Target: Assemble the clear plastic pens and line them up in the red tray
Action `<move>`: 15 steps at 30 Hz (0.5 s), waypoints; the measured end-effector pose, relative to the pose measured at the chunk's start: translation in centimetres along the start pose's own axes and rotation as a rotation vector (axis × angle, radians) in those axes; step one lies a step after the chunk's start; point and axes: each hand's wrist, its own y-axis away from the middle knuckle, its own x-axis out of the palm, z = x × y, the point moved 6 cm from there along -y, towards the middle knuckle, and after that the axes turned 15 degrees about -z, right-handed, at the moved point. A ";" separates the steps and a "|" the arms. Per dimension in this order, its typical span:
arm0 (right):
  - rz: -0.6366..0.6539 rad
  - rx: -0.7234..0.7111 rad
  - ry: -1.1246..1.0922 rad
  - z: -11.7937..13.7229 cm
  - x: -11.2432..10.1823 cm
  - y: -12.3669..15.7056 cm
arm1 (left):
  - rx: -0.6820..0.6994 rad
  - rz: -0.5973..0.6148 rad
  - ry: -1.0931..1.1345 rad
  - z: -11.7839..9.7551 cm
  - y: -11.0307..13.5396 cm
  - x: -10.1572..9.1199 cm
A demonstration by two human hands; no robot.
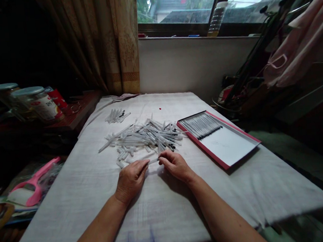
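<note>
Two hands are holding a pale pen piece crosswise, near the close edge of a pen heap.
The pen piece (pixel 153 161) is sitting low over the white-clothed surface (pixel 169 214), its long axis running left to right, the right end slanting slightly upward; which end is the tip, I cannot tell, as fingers are covering both. It is looking slim, straight and whitish. The left grip (pixel 131 178) is pinching its left end, the right grip (pixel 176 165) its right, while the pen heap (pixel 142 134) is lying just beyond.
</note>
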 end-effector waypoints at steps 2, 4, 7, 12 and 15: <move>-0.003 0.015 0.011 0.0 -0.1 0.0 | -0.001 0.004 -0.002 0.0 0.0 0.0; 0.003 0.011 -0.007 0.1 -0.1 0.0 | 0.004 -0.003 -0.001 0.0 0.0 0.0; 0.001 -0.028 0.003 0.5 -0.2 0.0 | 0.010 -0.011 0.002 -0.1 0.0 0.0; 0.008 -0.018 0.024 0.3 -0.1 -0.1 | 0.007 0.003 0.002 -0.2 -0.1 0.0; -0.003 -0.055 0.005 0.2 -0.1 -0.2 | -0.004 0.004 0.005 -0.2 -0.1 0.0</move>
